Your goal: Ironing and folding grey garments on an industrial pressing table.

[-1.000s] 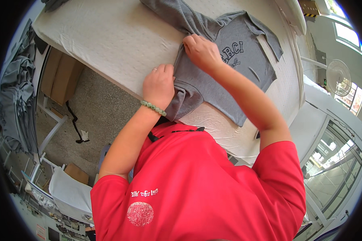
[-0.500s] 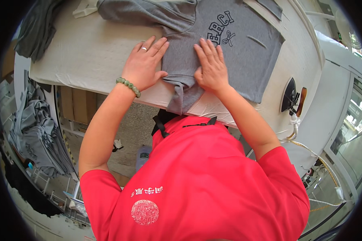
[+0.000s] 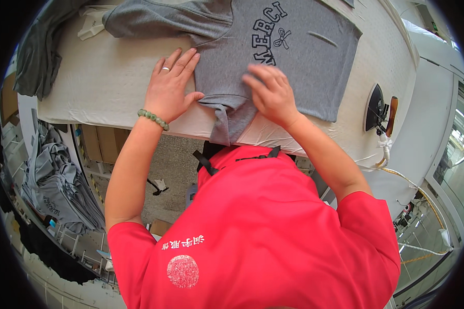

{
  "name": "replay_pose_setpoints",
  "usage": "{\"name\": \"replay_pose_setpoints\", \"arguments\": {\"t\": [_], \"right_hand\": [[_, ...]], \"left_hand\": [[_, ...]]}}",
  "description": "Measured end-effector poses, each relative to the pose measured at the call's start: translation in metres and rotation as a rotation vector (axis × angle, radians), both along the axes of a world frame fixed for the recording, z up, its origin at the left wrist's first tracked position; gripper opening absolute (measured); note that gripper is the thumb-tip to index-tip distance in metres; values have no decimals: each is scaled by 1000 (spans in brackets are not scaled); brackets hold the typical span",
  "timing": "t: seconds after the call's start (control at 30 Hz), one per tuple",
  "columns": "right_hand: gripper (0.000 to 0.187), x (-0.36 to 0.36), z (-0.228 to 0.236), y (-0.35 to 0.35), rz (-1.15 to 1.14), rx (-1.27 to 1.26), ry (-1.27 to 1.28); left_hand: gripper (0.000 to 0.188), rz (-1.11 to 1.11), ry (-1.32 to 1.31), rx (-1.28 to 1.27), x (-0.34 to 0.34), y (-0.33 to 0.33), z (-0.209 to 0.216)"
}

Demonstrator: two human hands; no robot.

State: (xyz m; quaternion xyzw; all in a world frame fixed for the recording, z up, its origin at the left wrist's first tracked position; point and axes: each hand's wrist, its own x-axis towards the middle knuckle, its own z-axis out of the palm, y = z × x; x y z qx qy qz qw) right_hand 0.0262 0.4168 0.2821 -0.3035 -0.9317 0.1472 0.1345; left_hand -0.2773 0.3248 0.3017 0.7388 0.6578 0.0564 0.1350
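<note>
A grey sweatshirt (image 3: 309, 67) with dark outlined lettering and a small bow lies spread over the pale cloth-covered table (image 3: 113, 77). My left hand (image 3: 172, 85) rests flat at the edge of the sweatshirt, its fingers stretched out and a ring on one of them. Across the fabric, beside the lettering, my right hand (image 3: 273, 98) has its fingers apart and slightly bent, the tips blurred. Nothing shows in either hand. Below and between them, a sleeve (image 3: 227, 121) hangs folded over the near edge of the table.
An iron (image 3: 375, 108) with a wooden handle stands at the table's right, its hose and cord (image 3: 423, 195) trailing down. Dark grey cloth (image 3: 38, 56) hangs over the far left corner. Grey garments (image 3: 62, 180) are piled on the lower left. Cardboard boxes (image 3: 105, 144) sit under the table.
My right hand has lifted its fingers and moved slightly down from the lettering. My left hand stays flat at the edge of the sweatshirt. The whole view has shifted a little.
</note>
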Motion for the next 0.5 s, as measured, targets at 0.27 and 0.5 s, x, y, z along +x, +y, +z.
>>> {"name": "replay_pose_setpoints", "arguments": {"t": [0.27,0.5], "right_hand": [[11,10,12,-22,-55,-211,89],[11,9,7,-16,-85,-302,-19]], "left_hand": [[34,31,-170,26,40,-14,-2],[12,79,-358,-70,70,3,-6]]}}
